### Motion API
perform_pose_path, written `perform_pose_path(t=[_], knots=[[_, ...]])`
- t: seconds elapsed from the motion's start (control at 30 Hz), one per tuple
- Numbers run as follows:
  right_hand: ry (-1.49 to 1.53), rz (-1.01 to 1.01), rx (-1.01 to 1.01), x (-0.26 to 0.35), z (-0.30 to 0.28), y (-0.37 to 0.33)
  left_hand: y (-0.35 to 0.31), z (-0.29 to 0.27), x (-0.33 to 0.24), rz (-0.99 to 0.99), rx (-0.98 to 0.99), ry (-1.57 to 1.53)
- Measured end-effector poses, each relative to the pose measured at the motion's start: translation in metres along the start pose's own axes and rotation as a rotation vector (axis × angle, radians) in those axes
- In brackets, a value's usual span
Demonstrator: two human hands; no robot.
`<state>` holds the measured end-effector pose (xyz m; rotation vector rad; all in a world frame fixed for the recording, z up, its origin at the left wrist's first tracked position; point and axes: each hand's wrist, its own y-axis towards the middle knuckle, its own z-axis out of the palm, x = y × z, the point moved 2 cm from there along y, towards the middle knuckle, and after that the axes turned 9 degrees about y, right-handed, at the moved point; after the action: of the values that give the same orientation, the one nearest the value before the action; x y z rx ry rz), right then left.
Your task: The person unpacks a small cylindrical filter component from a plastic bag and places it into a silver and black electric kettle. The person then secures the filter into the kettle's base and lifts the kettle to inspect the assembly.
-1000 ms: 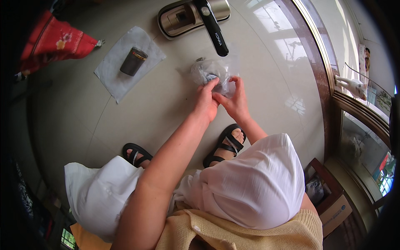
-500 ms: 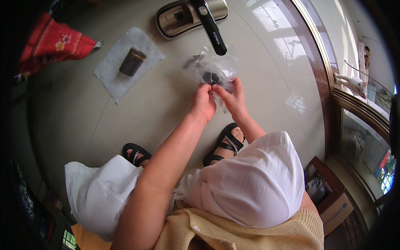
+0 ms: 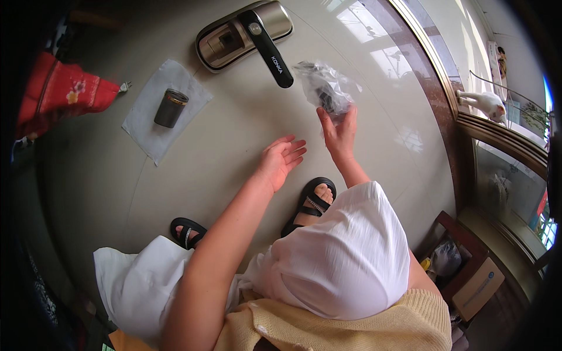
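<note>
My right hand pinches a crumpled clear plastic bag with thumb and fingers. Inside the bag is a dark item whose kind I cannot make out. My left hand is apart from the bag, over the floor, its fingers stretched out and nothing in them. Beyond both hands lies a gold door lock panel with an open recess and a long black lever handle. To the left, a dark grey, gold-banded cover-like piece rests on a white sheet.
Red flowered cloth with a plug beside it is at the far left. At the right, a white cat is by the sliding door frame. A cardboard box stands lower right. My sandalled feet are on the tiles.
My left hand has let go of the bag, drawn back left and spread its fingers. My right hand keeps the bag and has moved it slightly right. The view has shifted a little.
</note>
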<state>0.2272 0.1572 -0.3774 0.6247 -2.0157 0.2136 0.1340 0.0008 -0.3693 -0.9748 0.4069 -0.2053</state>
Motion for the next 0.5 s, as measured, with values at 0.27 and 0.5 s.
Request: perform_pose_path(t=[0.27, 0.5], knots=[[0.006, 0.001, 0.027, -0.027, -0.001, 0.019, -0.009, -0.007, 0.011, 0.002, -0.121, 0.108], [-0.078, -0.084, -0.058, -0.033, -0.005, 0.041, -0.005, -0.01, 0.01, 0.018, -0.166, 0.115]])
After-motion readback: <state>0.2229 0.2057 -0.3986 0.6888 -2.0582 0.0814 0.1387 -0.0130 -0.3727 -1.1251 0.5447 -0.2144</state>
